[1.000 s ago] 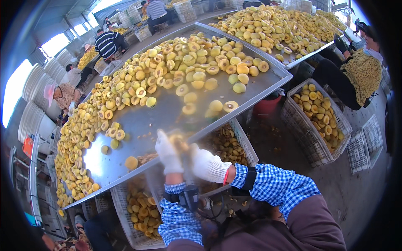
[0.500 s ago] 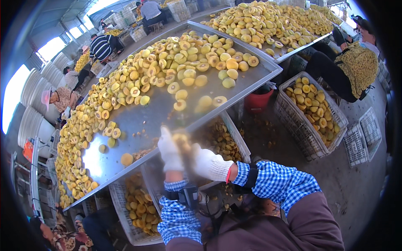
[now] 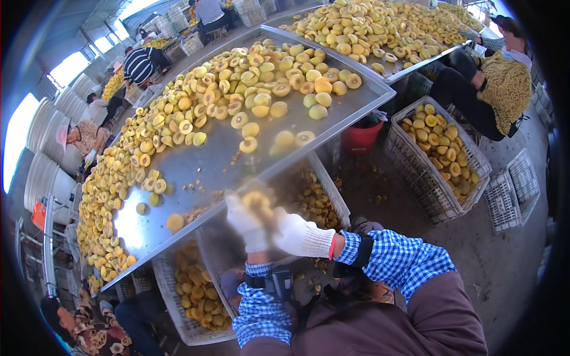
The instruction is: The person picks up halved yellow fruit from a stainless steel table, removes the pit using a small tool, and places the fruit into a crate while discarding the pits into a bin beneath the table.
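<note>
My left hand (image 3: 246, 224), in a white knit glove, is closed round a yellow apricot half (image 3: 257, 203), blurred by motion, just off the near edge of the metal table. Pressed up against the fruit from the right is my right hand (image 3: 303, 235), gloved too, its fingers curled; whatever they grip is hidden. A wide heap of apricot halves (image 3: 196, 110) covers the far and left parts of the steel tabletop (image 3: 228, 160). A single apricot half (image 3: 174, 223) sits near its front edge, by small scraps.
Below the table edge are crates of apricots, one at the left (image 3: 172, 296) and one behind my hands (image 3: 332, 193). A fuller crate (image 3: 415, 172) and a red bucket (image 3: 361, 137) stand to the right. Other people sit around; a second heaped table (image 3: 380, 35) adjoins.
My hands have shifted slightly right and down, still together around the fruit. The whole view has moved a little. At the right, a co-worker has raised their head and reached toward the far table.
</note>
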Demonstrator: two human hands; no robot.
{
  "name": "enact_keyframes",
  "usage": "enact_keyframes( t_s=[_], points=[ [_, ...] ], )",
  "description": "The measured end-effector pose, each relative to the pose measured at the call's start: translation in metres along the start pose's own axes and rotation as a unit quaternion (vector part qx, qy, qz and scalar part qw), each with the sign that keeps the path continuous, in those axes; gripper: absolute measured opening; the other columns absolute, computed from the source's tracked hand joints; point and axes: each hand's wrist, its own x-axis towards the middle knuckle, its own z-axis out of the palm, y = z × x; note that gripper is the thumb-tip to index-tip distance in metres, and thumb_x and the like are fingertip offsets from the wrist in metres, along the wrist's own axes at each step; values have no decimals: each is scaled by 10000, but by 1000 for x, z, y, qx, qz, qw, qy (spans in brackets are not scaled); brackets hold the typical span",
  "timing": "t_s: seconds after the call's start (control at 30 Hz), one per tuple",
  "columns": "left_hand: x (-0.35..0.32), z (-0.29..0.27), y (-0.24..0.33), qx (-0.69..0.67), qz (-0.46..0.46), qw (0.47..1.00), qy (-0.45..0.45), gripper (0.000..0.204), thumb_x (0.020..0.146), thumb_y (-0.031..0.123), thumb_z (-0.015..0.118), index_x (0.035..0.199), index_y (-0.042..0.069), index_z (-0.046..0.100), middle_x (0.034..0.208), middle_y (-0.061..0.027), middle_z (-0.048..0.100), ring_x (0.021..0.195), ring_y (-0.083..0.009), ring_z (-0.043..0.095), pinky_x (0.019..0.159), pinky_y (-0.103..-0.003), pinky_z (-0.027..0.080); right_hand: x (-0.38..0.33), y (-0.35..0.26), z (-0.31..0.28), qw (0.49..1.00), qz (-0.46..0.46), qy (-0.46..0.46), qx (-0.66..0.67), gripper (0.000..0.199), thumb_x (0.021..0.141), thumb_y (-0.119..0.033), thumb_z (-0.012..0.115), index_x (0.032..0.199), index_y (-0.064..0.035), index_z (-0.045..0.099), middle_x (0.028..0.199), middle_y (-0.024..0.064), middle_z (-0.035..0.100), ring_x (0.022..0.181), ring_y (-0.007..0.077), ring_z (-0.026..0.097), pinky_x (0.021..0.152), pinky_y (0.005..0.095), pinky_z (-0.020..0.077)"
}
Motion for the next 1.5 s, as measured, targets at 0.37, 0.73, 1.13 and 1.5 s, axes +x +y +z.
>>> enact_keyframes(
  t_s=[0.37,0.73,1.13,1.5],
  points=[
    [-13,-1,-7,97,121,988,5,572,988,466,296,987,-26,587,869,-167,645,686,-254,639,575,-347,547,-7,-21,-16,991,103,-70,46,471,839,-312,539,1139,36,437,864,255,627,801,402,639,686,454,520],
    [-12,-3,6,-53,-73,992,-87,646,931,587,377,993,-14,604,907,-144,632,826,-278,628,745,-419,537,-9,-30,-36,946,159,-174,221,402,847,-297,532,1073,34,505,973,244,600,866,358,609,756,417,480],
    [-28,5,0,4,13,1000,-8,594,978,500,318,972,-27,591,901,-166,629,799,-310,628,705,-439,539,-10,-26,-39,975,112,-163,96,349,864,-277,520,1025,28,469,911,261,611,847,425,614,750,472,489],
    [-19,-3,14,59,-116,985,-115,593,942,544,370,934,0,604,882,-138,618,803,-278,625,724,-412,533,-15,3,-13,994,23,-109,19,371,860,-293,517,1062,18,507,913,265,594,824,404,609,697,460,492]
  ],
)
